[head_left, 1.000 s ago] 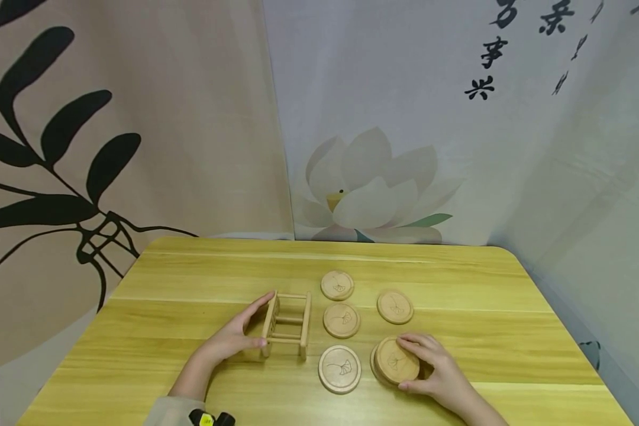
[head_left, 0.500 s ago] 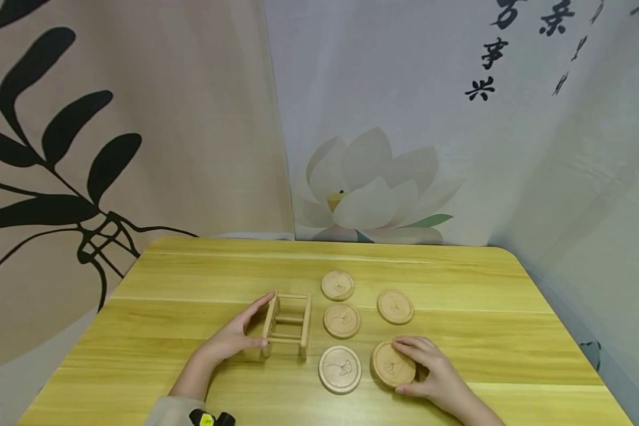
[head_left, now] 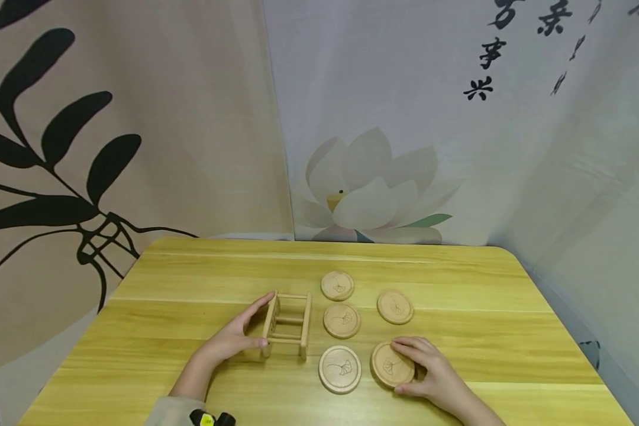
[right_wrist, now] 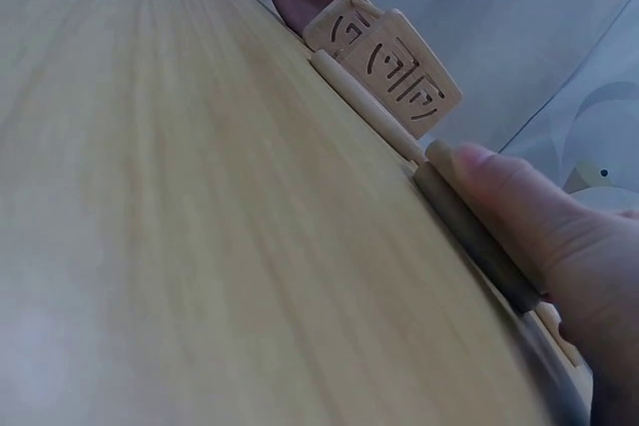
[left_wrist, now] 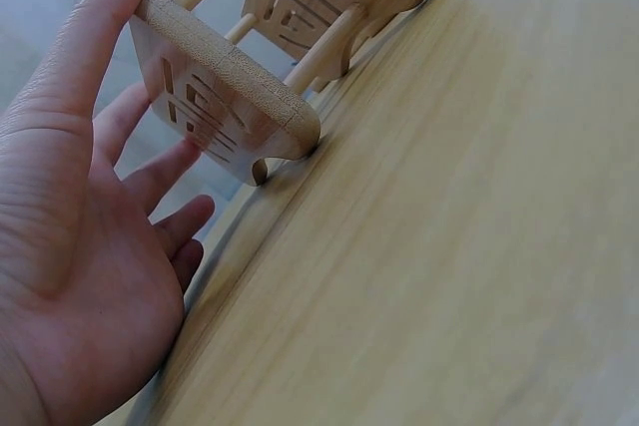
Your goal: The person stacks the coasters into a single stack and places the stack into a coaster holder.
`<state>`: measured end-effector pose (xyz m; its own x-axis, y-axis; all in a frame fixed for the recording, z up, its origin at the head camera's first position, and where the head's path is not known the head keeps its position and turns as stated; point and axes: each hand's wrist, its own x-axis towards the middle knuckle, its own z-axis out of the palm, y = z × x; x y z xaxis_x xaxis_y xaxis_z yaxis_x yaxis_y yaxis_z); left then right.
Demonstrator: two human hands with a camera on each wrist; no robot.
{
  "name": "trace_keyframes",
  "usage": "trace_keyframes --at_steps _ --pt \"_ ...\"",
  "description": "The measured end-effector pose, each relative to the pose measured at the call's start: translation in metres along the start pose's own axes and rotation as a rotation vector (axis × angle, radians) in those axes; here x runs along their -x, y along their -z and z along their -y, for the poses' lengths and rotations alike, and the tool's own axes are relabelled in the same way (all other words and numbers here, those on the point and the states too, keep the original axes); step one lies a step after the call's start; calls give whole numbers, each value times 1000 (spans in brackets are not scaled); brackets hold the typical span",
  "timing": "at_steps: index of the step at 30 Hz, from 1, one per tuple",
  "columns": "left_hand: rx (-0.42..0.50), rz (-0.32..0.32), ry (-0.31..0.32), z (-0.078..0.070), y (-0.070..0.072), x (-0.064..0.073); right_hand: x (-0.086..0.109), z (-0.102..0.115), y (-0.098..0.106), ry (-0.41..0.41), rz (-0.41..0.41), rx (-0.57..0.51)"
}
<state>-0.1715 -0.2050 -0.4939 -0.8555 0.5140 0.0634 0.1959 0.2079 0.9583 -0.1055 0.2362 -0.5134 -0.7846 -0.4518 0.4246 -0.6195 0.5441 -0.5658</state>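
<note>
My left hand [head_left: 233,338] grips the left panel of a wooden coaster rack [head_left: 287,319], thumb at the near end and a finger at the far end. The rack stands on the table, with round bars joining two panels; in the left wrist view the panel [left_wrist: 215,102] shows cut-out slots. Over on the right, my right hand [head_left: 431,370] holds the edge of a round wooden coaster [head_left: 391,365] engraved with a leaf. This coaster lies flat on another one. From the right wrist, the lower coaster [right_wrist: 469,236] shows edge-on beneath the thumb.
Between the hands a column of coasters lies flat: far [head_left: 338,286], middle [head_left: 342,320] and near [head_left: 339,370]. One more coaster [head_left: 395,307] is beyond the stack. A patterned curtain [head_left: 378,118] hangs behind the wooden table [head_left: 138,355].
The top coaster, earlier tilted and off-centre, has come down and slightly left with my right hand, and now sits level on the lower one. My left hand and the rack stay put.
</note>
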Motion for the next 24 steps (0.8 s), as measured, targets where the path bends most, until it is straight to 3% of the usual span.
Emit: trace_keyframes --at_steps 14,24 --pt "13 5 -13 0 0 1 0 3 0 -26 22 -21" --pt "34 8 11 -1 -1 0 0 -2 3 -109 11 -12"
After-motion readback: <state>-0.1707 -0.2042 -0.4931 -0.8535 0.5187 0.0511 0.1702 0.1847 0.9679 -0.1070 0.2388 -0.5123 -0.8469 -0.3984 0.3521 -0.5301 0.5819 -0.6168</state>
